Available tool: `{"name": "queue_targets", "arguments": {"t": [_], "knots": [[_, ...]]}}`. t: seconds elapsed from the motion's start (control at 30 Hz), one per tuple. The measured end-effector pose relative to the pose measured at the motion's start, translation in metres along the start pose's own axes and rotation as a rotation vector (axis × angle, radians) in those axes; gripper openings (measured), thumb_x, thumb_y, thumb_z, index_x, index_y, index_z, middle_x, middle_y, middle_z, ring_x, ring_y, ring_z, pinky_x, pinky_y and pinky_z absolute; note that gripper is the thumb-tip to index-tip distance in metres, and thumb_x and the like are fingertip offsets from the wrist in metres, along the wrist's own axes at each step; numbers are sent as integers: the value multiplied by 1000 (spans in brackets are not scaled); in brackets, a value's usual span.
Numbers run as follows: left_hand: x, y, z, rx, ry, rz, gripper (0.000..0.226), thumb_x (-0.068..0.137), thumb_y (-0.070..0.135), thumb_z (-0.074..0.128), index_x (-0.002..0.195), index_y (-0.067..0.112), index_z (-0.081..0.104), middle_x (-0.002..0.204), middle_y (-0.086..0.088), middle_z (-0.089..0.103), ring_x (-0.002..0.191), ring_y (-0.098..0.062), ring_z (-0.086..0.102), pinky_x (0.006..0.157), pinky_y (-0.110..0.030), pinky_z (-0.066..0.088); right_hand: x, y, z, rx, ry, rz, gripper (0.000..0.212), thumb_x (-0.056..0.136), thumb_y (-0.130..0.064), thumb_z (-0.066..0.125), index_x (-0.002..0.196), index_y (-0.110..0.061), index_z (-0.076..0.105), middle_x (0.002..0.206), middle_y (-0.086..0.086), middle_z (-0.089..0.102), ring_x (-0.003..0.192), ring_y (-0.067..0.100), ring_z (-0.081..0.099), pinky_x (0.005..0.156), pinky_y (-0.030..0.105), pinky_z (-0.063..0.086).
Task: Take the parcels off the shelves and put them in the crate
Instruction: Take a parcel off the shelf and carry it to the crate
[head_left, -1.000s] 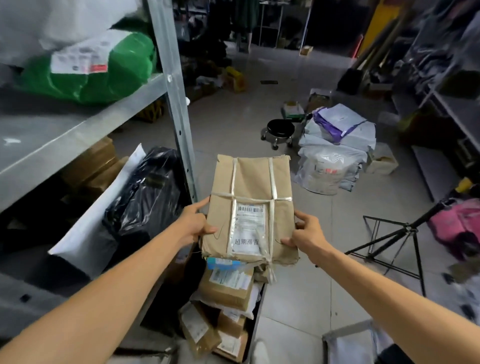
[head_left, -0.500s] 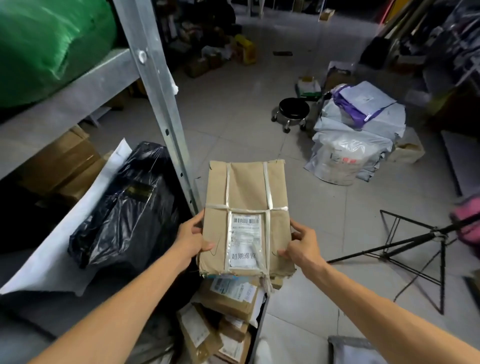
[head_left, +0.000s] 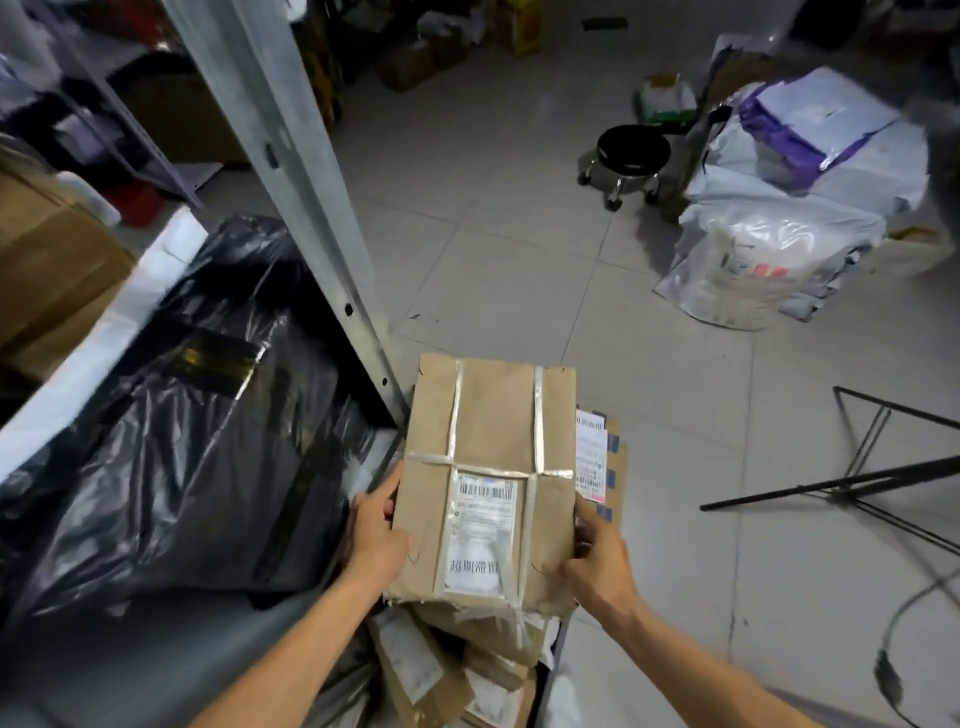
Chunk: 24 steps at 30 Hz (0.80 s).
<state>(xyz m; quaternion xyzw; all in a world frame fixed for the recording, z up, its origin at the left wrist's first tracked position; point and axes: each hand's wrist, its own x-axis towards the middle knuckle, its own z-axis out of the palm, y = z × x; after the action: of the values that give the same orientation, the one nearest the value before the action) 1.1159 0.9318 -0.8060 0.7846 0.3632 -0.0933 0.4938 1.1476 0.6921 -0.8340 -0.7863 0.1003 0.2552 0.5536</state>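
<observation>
On my feed I see a pale grey tiled floor (head_left: 519, 260). A low round black stool on chrome castors (head_left: 632, 150) stands toward the back, just beside a heap of white plastic sacks (head_left: 769, 260) topped by a purple-and-white plastic mailer (head_left: 810, 119). At the right, a thin-legged black tripod (head_left: 862, 467) spreads over the tiles, with a dark cable (head_left: 904, 623) curling near it.

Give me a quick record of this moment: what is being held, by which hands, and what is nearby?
held item: brown taped parcel with a white label
hands: left hand grips the parcel's left edge, right hand grips its right edge
below the parcel: stacked cardboard parcels
on the shelf: black plastic bag, left of the metal post
on the floor: black stool, white sacks, black stand
</observation>
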Motion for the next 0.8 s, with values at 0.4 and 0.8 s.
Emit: {"name": "queue_targets", "arguments": {"t": [0.4, 0.8], "knots": [[5, -10, 4, 153, -67, 12, 86, 83, -8, 60, 149, 39, 29, 116, -14, 58, 108, -28, 59, 97, -46, 50, 5, 1, -4, -231, -87, 29, 92, 71, 5, 73, 147, -29, 34, 96, -11, 62, 92, 12, 59, 77, 23, 51], [-2, -6, 8, 225, -74, -77, 71, 82, 2, 62, 145, 20, 34, 134, -8, 50, 124, -27, 49, 101, -46, 45, 9, 1, -10, -243, -31, 74, 66, 75, -21, 80, 130, -18, 44, 103, -7, 60, 92, 13, 58, 72, 24, 49]]}}
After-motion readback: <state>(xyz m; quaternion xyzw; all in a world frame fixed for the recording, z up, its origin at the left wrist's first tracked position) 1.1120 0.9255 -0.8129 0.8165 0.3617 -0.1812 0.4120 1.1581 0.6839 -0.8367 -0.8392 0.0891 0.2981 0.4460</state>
